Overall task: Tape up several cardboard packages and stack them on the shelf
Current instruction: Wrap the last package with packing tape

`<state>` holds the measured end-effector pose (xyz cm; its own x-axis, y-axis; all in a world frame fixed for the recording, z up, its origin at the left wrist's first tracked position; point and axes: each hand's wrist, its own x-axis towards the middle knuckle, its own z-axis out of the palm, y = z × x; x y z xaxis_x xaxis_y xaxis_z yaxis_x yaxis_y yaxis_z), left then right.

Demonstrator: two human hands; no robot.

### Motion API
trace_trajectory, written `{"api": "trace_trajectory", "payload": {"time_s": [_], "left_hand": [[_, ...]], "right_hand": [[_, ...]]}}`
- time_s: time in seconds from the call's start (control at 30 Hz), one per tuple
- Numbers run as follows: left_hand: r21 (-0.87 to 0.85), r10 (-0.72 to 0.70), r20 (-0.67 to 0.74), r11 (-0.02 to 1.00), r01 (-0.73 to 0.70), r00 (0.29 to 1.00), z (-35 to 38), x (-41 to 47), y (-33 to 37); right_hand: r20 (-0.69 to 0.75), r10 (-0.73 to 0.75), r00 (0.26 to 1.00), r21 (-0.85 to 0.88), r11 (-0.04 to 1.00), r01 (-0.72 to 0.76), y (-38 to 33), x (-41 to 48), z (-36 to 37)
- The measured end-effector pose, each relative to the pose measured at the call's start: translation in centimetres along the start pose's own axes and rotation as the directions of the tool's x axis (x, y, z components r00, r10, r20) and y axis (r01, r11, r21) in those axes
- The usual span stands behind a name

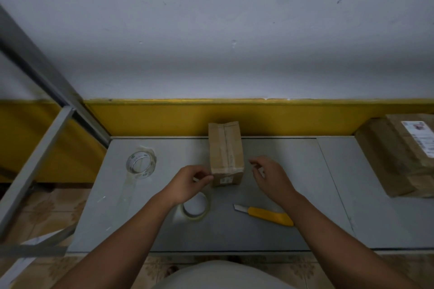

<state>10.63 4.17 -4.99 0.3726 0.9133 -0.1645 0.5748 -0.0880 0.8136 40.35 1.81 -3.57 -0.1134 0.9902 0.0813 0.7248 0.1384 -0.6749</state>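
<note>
Two hands at the cardboard box (226, 152), which sits on the surface (281, 232) by the wall. Left hand (190, 182) pinches its near-left corner. Right hand (270, 176) is just beside it, fingers curled; can't tell if grasping anything. Tape roll (195, 217) and yellow cutter (267, 214) lie nearer.

The left hand (189, 184) and right hand (270, 179) extend from bare forearms (131, 225); behind them shows a pale, plain garment (218, 275), probably a shirt.
</note>
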Motion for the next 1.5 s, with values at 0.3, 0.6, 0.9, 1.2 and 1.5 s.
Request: {"api": "trace_trajectory", "payload": {"time_s": [0.3,0.6,0.9,1.2,1.5], "left_hand": [[0.082,0.038,-0.068,0.996,-0.033,0.997,0.9,-0.5,0.2],[0.302,0.126,-0.048,0.947,-0.106,0.991,0.4,0.2,0.6],[0.362,0.120,-0.068,0.928,-0.087,0.990,-0.1,0.8,1.1],[0.334,0.125,-0.054,0.937,-0.101,0.991,-0.4,0.6,1.4],[0.363,0.076,0.016,0.928,-0.076,0.997,-1.2,1.1,1.3]], "right_hand": [[0.132,-0.095,0.987,0.010,0.995,0.095,-2.3,2.6,0.0],[0.124,-0.079,0.989,0.031,0.997,0.076,-2.2,2.4,0.2],[0.228,-0.148,0.962,0.049,0.989,0.141,-0.9,2.4,-0.7],[0.304,-0.190,0.934,-0.084,0.971,0.225,-1.1,3.0,-0.5],[0.381,-0.272,0.884,-0.192,0.912,0.363,-1.5,4.9,-1.5]]}}
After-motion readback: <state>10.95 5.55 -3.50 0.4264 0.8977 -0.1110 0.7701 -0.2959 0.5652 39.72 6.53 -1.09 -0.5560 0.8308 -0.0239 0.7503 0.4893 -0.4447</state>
